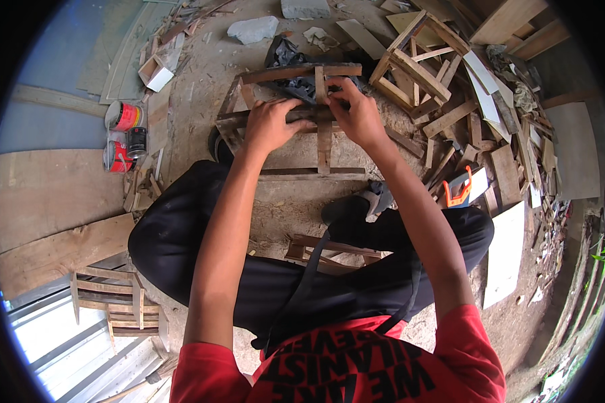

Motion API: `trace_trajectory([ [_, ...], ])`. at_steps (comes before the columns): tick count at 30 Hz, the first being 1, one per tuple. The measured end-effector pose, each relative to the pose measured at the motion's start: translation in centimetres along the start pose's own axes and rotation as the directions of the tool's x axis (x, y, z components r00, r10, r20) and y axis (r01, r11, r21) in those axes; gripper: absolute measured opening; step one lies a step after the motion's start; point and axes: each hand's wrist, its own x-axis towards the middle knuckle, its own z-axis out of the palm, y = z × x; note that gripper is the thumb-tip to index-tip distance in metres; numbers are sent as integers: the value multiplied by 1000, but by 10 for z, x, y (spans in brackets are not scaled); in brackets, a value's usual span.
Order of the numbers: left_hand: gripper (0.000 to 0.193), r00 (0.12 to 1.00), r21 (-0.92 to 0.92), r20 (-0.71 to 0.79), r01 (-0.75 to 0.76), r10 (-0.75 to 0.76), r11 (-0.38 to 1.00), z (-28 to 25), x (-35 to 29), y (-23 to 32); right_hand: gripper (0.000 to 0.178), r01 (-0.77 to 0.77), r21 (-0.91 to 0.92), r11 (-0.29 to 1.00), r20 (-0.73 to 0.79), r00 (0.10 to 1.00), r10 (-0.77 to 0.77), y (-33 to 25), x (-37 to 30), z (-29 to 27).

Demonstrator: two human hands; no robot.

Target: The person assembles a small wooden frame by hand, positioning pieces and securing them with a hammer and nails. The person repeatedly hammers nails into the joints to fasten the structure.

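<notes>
I'm sitting with my legs [175, 232] folded on a dusty, grubby floor [286, 213], and the wooden frame [324, 149] is right in front of me, just past my knees. My left hand [275, 124] is closed over its middle bar, thumb lying along the wood. My right hand [356, 115] is just beside it with fingers bent at the upright slat; can't tell if it's really gripping or just touching there.

The room's a proper mess tbh. Crumpled black plastic [286, 52] sits behind the frame, and a pale stone-like lump [253, 29] lies farther back among the chips and dust. Off to the right there's a big scrap wood pile [474, 127] with a second wooden frame [420, 75] tilted on it. An orange-handled saw [458, 191] is near my right knee, next to a white panel [505, 255] lying at an angle.

Left side: a red and yellow can [124, 116], a dark can [136, 142] and a red can [117, 157] bunched together, near a brown board [57, 195]. A slatted wooden piece [107, 287] is down at the lower left, beside bright pale sheeting [64, 349]. One more small wooden piece [323, 243] lies on the floor, partly hidden by my legs.
</notes>
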Motion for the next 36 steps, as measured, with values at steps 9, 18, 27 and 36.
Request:
trace_trajectory([
  [9,49,998,-70,51,34,-30,997,-4,1,1,30,17,9,1000,83,996,-18,6,3,-9],
  [18,48,957,-119,207,229,-201,966,-3,-26,19,26,19,101,995,-29,999,-16,6,-41,1],
  [27,39,776,17,624,107,-95,994,29,-78,30,25,194,-145,970,-4,980,-197,15,-138,25],
  [36,35,847,41,530,18,-37,999,39,-77,20,24,226,-124,966,28,974,-224,37,-135,15],
])
